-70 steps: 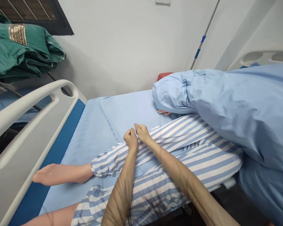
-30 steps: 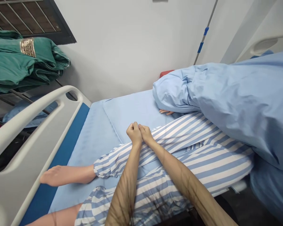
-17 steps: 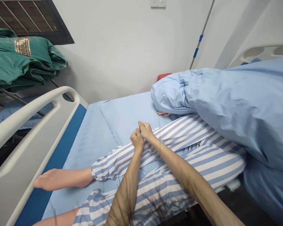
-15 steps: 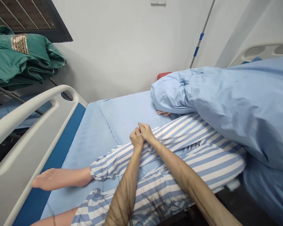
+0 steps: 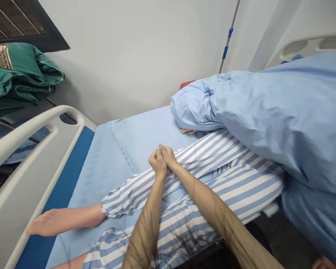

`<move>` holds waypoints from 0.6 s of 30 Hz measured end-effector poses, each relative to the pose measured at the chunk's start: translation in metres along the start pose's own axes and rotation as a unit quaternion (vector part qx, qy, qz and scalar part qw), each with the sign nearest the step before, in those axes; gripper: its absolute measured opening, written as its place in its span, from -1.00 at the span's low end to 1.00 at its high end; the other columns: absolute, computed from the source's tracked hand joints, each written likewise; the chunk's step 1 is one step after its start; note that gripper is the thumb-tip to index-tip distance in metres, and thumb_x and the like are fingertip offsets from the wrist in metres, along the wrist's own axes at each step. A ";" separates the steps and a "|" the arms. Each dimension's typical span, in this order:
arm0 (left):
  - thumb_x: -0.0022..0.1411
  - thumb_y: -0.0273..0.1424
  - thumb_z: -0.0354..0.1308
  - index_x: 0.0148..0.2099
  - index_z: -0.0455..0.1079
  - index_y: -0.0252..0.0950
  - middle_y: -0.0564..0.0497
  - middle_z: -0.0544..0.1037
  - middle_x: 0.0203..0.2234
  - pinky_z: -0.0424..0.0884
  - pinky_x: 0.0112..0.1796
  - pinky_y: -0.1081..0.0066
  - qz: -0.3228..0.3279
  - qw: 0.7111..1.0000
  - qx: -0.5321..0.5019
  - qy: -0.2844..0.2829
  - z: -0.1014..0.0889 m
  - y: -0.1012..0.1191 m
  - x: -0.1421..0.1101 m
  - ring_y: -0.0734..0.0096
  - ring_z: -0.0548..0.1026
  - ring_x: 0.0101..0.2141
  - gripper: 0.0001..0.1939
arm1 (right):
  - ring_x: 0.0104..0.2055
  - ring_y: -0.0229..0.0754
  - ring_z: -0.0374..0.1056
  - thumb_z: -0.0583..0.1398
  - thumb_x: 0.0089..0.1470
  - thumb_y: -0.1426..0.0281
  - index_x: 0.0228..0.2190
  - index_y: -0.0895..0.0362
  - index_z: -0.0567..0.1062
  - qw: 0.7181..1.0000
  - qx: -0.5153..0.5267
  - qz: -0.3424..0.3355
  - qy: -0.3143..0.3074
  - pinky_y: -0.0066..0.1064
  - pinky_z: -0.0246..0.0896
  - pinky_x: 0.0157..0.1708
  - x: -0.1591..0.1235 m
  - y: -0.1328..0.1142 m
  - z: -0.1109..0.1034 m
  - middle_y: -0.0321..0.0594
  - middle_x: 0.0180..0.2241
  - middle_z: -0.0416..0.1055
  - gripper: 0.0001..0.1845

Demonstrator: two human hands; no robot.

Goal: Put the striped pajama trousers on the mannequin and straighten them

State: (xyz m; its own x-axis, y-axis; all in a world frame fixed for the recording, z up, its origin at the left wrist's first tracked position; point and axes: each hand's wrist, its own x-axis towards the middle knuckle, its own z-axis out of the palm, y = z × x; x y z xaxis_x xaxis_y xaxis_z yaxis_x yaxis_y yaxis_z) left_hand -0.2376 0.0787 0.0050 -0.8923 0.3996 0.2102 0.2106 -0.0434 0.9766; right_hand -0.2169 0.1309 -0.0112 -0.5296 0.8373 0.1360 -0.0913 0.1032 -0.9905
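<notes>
My left hand and my right hand sit close together, fingers closed on the blue-and-white striped trouser leg of a figure lying on the bed. The fabric is gathered up between my fingers. Below the cuff, a bare foot rests near the side rail. Farther up, a light blue quilt covers the figure's upper body. Only the fingers of a hand show from beneath it. The figure's head is hidden.
A white and blue bed side rail runs along the left, and a blue-sheeted mattress lies ahead. A folded green cloth sits on a rack by the window grille. A metal pole and a headboard stand at the back.
My hands have come slightly closer together on the trouser fabric. The whole view has shifted a little to the left and upward as my head moved.
</notes>
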 end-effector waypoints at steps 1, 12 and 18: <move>0.20 -0.25 -0.03 -0.64 0.03 -0.25 0.16 0.10 -0.74 0.05 -0.54 0.48 0.000 1.000 0.025 -0.016 -0.001 -0.005 -0.005 0.58 0.09 -0.60 -0.60 | -0.55 -0.33 -0.01 -0.02 0.15 0.16 -0.67 0.09 0.15 1.000 0.006 0.014 0.013 -0.44 -0.04 -0.50 0.000 0.000 0.000 -0.40 -0.68 0.06 -0.56; 0.23 -0.22 -0.10 -0.66 0.05 -0.24 0.11 0.16 -0.75 0.05 -0.54 0.46 -0.012 0.999 0.031 -0.029 -0.005 -0.016 -0.009 0.54 0.13 -0.61 -0.57 | -0.58 -0.34 -0.02 -0.02 0.15 0.14 -0.70 0.08 0.13 0.996 -0.091 -0.018 -0.013 -0.43 -0.10 -0.54 0.002 -0.024 -0.006 -0.42 -0.70 -0.01 -0.53; 0.23 -0.20 -0.08 -0.67 0.04 -0.23 0.12 0.16 -0.76 0.07 -0.54 0.45 -0.029 0.999 0.039 -0.013 -0.005 -0.021 -0.010 0.55 0.13 -0.63 -0.55 | -0.58 -0.33 0.03 -0.03 0.17 0.12 -0.71 0.09 0.16 0.995 -0.081 -0.041 -0.035 -0.44 -0.05 -0.54 -0.010 -0.012 -0.014 -0.40 -0.71 0.07 -0.50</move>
State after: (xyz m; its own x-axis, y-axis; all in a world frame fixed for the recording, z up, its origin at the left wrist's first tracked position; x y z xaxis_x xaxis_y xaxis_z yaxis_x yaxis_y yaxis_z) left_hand -0.2351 0.0706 -0.0170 -0.8935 0.4227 0.1515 0.1908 0.0520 0.9802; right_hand -0.1990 0.1285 -0.0014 -0.5833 0.7840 0.2125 -0.0028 0.2596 -0.9657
